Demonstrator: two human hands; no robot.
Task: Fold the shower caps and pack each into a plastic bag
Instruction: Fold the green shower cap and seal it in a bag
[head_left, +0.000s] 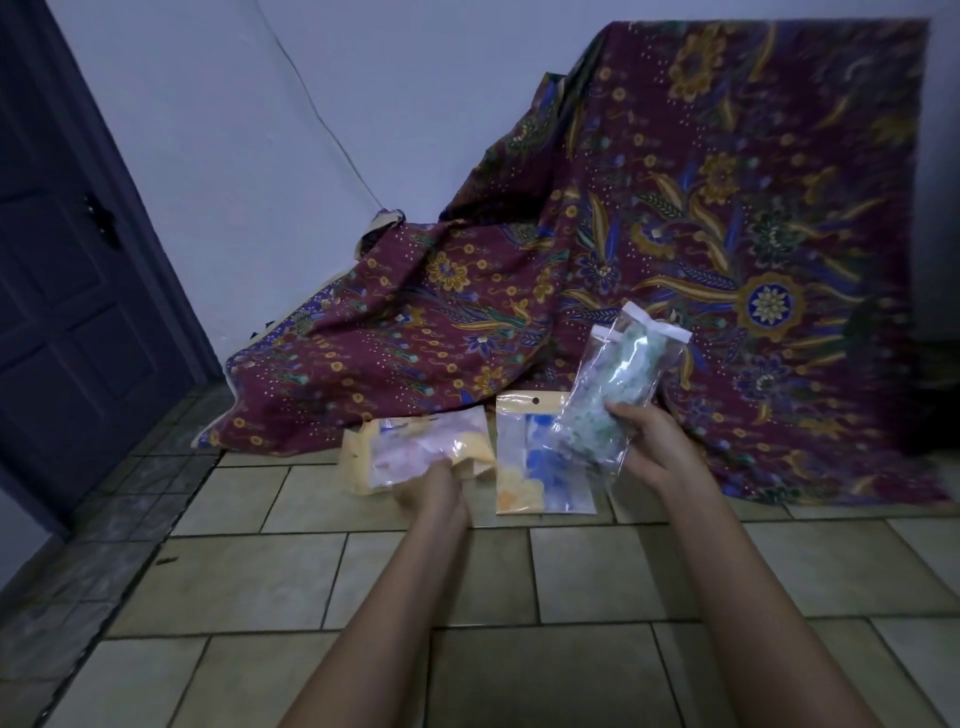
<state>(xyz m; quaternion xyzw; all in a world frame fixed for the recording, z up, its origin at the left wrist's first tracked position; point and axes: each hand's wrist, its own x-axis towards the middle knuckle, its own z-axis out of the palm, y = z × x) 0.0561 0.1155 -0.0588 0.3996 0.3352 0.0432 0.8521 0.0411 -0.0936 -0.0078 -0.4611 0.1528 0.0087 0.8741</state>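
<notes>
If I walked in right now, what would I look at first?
Probably the big maroon flowered cloth draped against the wall on the right. Next, the clear bag with a green-patterned cap, lifted up by the right hand in front of it. The left hand holds a pink-and-yellow bag down by the tiled floor, and a blue-and-yellow bag lies flat between the hands.
</notes>
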